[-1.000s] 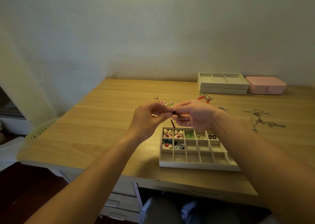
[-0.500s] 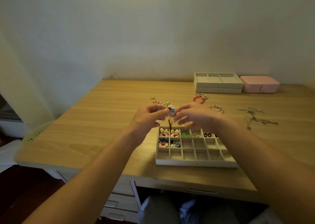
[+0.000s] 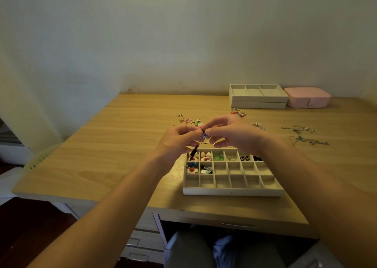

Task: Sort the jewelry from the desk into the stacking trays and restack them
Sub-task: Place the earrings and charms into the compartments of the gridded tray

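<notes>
The worktop [image 3: 122, 145] carries loose pieces [image 3: 191, 121], so I keep the divided tray [image 3: 232, 192] close; sorted pairs sit in its far row and left cells. The stacked trays [image 3: 258, 102] wait at the back. My left hand [image 3: 175, 143] and right hand [image 3: 234, 135] have their fingers pinched on one blue-and-white earring [image 3: 203, 135] above the tray's far-left corner, probably to untangle its hook.

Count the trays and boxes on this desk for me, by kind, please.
Grid tray of many small compartments, near the front edge: 1
Beige trays stacked at the back, upper tray on lower tray: 2
Pink box, closed, beside the stack: 1
Total: 4
</notes>
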The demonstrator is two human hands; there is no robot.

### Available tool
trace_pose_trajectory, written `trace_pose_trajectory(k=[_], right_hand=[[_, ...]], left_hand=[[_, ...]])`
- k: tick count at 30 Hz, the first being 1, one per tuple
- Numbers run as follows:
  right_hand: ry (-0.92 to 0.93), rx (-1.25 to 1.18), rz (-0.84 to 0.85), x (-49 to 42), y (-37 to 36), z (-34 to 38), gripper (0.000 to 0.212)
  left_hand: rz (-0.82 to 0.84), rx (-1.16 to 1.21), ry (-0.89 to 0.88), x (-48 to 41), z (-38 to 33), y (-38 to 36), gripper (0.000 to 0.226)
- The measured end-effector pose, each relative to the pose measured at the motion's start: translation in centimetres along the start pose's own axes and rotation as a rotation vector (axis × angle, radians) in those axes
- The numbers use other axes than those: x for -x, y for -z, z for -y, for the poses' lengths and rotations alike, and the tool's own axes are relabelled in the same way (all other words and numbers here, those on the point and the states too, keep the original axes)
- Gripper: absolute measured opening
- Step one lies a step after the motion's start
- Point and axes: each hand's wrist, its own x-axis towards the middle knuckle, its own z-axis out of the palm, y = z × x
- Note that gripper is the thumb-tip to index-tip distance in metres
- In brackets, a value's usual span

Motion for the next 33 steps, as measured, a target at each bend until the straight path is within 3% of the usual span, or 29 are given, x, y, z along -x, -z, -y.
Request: trace_pose_trajectory(k=[5, 14, 27, 33], right_hand=[[-0.108, -0.078, 0.119, 0.0, 0.4, -0.1, 0.017], [-0.114, -0.219, 0.185, 0.0, 1.0, -0.6, 0.017], [-0.034, -0.225, -0.028, 0.1, 1.0, -0.1, 0.012], [-0.191, -0.416, -0.150, -0.3, 0.4, -0.3, 0.013]], left_hand=[[0.044, 0.057, -0.002, 0.0, 0.2, -0.4, 0.005], [0.137, 0.153, 0.009, -0.1, 0.8, -0.1, 0.006], [0.135, 0.182, 0.100, 0.9, 1.6, 0.0, 0.023], [0.070, 0.070, 0.102, 1.1, 1.8, 0.0, 0.017]])
